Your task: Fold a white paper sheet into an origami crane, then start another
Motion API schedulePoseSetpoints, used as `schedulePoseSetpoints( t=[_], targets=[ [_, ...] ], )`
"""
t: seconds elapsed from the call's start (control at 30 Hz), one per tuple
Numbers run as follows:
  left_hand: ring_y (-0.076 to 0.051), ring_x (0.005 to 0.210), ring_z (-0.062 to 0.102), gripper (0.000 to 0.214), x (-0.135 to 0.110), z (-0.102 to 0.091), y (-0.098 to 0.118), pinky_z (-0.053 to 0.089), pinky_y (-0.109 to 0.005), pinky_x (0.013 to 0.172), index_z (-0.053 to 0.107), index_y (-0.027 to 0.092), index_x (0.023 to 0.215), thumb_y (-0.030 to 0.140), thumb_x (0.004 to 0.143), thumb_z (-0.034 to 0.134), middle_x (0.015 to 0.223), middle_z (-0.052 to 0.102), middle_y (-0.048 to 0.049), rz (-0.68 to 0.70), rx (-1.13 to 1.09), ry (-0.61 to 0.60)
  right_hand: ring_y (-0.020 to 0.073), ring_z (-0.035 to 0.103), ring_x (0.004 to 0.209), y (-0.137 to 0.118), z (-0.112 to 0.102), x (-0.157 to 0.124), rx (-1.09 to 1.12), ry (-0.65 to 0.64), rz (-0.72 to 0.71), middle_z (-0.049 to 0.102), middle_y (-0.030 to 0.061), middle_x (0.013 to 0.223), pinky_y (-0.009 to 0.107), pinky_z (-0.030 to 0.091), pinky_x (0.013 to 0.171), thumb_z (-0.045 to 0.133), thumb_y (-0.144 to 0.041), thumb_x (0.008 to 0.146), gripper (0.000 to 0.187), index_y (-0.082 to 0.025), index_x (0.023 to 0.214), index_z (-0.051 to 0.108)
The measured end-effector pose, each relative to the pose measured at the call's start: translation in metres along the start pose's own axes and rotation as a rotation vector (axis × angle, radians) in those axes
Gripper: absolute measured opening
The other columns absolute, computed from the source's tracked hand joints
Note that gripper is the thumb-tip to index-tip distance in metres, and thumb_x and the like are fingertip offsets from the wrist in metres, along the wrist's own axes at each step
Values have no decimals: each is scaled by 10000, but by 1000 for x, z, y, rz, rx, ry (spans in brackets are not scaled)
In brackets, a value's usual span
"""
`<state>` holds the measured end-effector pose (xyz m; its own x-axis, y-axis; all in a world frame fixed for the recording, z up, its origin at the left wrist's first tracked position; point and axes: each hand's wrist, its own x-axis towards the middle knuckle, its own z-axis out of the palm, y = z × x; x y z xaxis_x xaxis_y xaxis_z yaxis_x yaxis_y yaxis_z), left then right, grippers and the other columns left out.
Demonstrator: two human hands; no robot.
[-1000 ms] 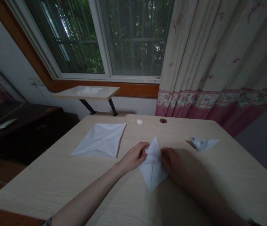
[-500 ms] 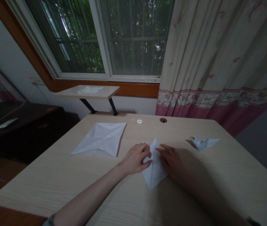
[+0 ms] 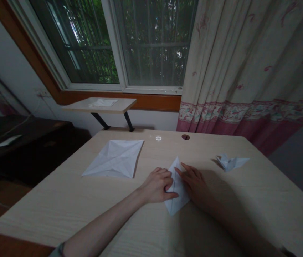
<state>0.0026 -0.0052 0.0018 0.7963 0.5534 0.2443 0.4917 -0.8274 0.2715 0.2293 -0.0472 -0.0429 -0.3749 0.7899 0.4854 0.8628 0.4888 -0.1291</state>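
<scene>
A white paper folded into a long kite shape [image 3: 177, 192] lies on the light wooden table [image 3: 87, 210] in front of me. My left hand [image 3: 159, 185] presses its left side, fingers curled with the thumb laid across the paper. Resting on the paper's right side is my right hand [image 3: 194, 182], its fingers stretched out flat and the index finger pointing at the upper tip.
A creased, unfolded white sheet [image 3: 115, 159] lies to the left on the table. A small folded paper figure [image 3: 230, 162] sits at the right. A cable hole [image 3: 185, 137] is near the far edge. Behind stand a small shelf [image 3: 100, 105], a window and a curtain [image 3: 247, 64].
My left hand has slid down and over the left side of the paper, covering more of it. My right hand's fingers have stretched toward the upper tip.
</scene>
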Motion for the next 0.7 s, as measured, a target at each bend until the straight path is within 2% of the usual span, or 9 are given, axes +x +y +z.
schedulePoseSetpoints(
  t=[0.17,0.33,0.5,0.6,0.7],
  targets=[
    [-184,876,584,378,0,-1,-2,376,-314,823,535,189,676,433,845,770,802,603,8,-2,-63,-10,293,553,1276,-2,-1,1,-25,-2,17,608,96,1400,495,487,1039,468,-40,889,597,-331,1398,582],
    [-194,892,578,240,0,-2,-3,378,-329,835,532,197,702,289,812,724,829,605,3,-27,-70,-5,285,574,1243,-3,-2,1,-28,-3,28,636,102,1350,494,514,1027,440,-39,905,541,-296,1342,629],
    [-215,930,580,117,-1,-4,-4,389,-344,856,571,206,800,243,783,681,900,616,-13,-52,-63,17,283,582,1256,-4,-5,2,11,38,28,638,94,1362,525,515,1050,461,-76,915,483,-280,1310,649],
    [-230,973,586,118,-1,-4,-6,404,-360,881,602,212,922,204,807,631,982,631,-31,-61,-56,41,270,548,1333,-1,-7,2,82,33,-29,625,94,1407,539,470,1117,465,-128,938,429,-247,1306,651],
    [-241,1004,593,200,-1,-5,-8,416,-381,904,618,216,1006,142,831,558,1050,653,-51,-70,-44,75,239,542,1357,4,-9,0,173,-57,-73,610,115,1437,495,422,1173,470,-149,947,453,-200,1375,608]
  ],
)
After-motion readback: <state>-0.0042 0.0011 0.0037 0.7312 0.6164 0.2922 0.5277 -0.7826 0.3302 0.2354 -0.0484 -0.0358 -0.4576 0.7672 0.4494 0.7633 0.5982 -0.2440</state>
